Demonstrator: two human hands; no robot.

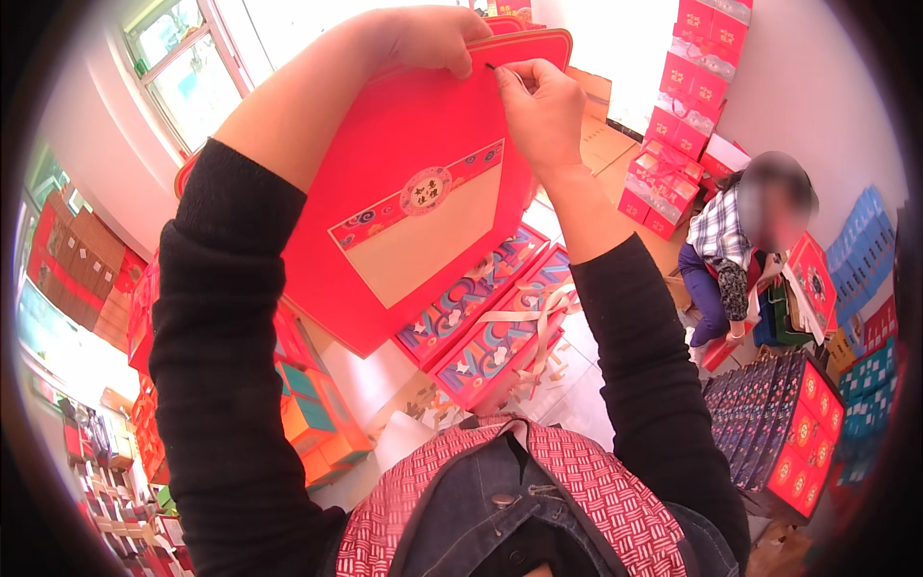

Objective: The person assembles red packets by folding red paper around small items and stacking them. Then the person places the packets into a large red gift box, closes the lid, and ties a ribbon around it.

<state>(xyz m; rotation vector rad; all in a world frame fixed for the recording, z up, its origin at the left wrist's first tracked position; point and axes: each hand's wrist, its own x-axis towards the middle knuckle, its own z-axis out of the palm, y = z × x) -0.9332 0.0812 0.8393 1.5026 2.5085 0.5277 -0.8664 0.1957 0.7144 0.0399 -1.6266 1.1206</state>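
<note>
A large red gift box (452, 106) is raised tilted before me, its broad face bearing a cream panel and a patterned band with a round emblem. My left hand (437, 40) grips its top edge, thumb on the face and the other fingers partly hidden behind the rim. Near the upper right corner, my right hand (543, 111) is closed in a pinch against the face. A thin dark piece (492, 66) sticks out by its fingertips; whether it is a cord end or a tool, I cannot tell.
Below lie red boxes with colourful patterned tops (481, 361) and a loose cream ribbon (543, 322). Orange and green boxes (312, 413) stand at left. Stacked red boxes (687, 87) rise at far right. Another person (726, 240) sits at right, behind dark patterned boxes (769, 423).
</note>
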